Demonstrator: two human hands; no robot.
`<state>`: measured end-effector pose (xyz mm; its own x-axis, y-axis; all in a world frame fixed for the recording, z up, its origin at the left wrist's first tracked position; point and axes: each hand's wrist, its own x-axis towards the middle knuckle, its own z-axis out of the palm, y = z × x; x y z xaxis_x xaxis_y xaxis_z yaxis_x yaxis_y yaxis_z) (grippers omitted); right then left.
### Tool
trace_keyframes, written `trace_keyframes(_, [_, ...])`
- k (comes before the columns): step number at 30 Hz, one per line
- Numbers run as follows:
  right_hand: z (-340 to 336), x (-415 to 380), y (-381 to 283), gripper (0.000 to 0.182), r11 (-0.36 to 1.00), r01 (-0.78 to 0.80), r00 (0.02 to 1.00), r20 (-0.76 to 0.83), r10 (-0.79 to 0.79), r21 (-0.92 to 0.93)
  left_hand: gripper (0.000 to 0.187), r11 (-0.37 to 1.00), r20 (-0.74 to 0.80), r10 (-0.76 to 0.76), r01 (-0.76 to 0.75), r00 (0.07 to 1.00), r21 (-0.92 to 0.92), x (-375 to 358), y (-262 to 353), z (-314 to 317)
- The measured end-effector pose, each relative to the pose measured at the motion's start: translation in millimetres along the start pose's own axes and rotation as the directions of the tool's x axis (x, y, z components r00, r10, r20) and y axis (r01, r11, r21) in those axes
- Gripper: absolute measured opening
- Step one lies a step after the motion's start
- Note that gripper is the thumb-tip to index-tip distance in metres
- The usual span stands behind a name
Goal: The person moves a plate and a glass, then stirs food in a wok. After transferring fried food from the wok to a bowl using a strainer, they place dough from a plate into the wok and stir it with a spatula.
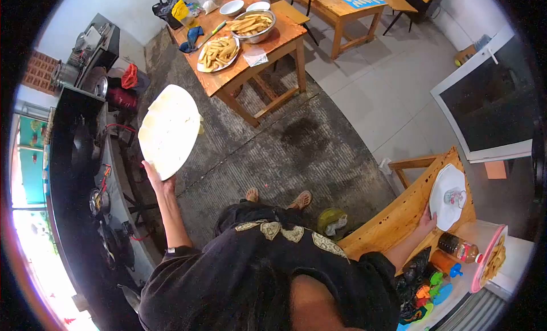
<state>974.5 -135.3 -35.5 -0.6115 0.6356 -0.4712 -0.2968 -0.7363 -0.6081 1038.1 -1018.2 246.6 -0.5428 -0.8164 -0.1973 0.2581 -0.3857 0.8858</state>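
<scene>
My left hand grips the lower end of a large white oval plate, held out over the floor to the left. Glare washes out its surface, and a little yellowish food shows at its right edge. Off to the right, my right hand has its fingers closed on the edge of a white plate above a wooden table. A small clear glass or plastic item lies on that plate. Close to my right hand are a bottle of dark liquid and an orange squeeze bottle.
Ahead, a wooden table bears a plate of cut fries, a metal bowl of fries and a knife. A black stove counter runs along the left. A green bag sits on the floor near my feet.
</scene>
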Motion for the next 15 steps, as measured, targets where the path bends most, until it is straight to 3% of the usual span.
trace_keyframes(2, [4,-12,2,0.046,0.999,-0.010,0.998,0.054,0.012,-0.046,0.059,1.000,-0.082,0.008,-0.008,0.997,0.009,-1,-2,10])
trace_keyframes(4, [2,-12,1,0.047,1.000,0.017,1.000,0.015,-0.016,-0.001,0.058,0.999,-0.029,0.009,-0.010,1.000,-0.036,2,-7,13])
trace_keyframes(7, [-13,-13,8,0.050,0.990,0.103,0.994,0.053,-0.098,-0.092,0.058,0.999,-0.010,-0.018,0.017,1.000,-0.048,5,-15,23])
trace_keyframes(8, [-18,-19,7,0.051,0.999,0.038,0.992,0.121,-0.034,-0.030,0.059,0.999,-0.010,-0.009,0.009,1.000,-0.031,5,-18,28])
trace_keyframes(15, [-11,-66,11,0.050,0.988,0.053,0.998,0.029,-0.049,-0.146,0.061,0.999,0.042,-0.041,0.040,0.998,0.025,25,-43,65])
